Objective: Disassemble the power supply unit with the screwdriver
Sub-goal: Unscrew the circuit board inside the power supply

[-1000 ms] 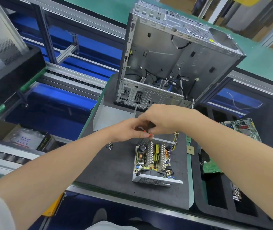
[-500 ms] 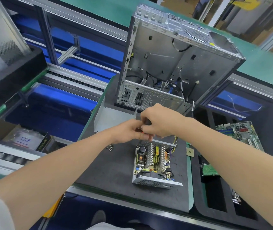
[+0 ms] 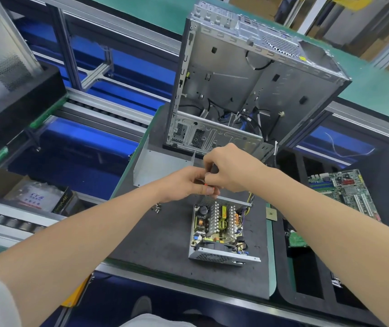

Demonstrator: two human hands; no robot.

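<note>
on the dark mat [image 3: 165, 237] of the bench lay the power supply [image 3: 219, 230], its cover off and its circuit board, coils and silver fins open to view, a perforated metal wall at its near end. just above its far end both hands met. the left hand [image 3: 184, 185] had its grip pinched, thumb and fingers closed on a small orange-tipped piece, probably the screwdriver [image 3: 206, 184], though most of it was hidden. the right hand [image 3: 231, 171] was curled tight over the same spot, touching the left; what its grip held could not be told. a few screws [image 3: 156, 207] lay on the mat left of the unit. a bent grey metal sheet [image 3: 162, 167] rested behind the hands. beyond it stood an empty computer case [image 3: 247, 86], open side toward the camera, loose cables inside. to the right, well apart, a green motherboard [image 3: 344, 192] lay on a black tray [image 3: 306, 279].
</note>
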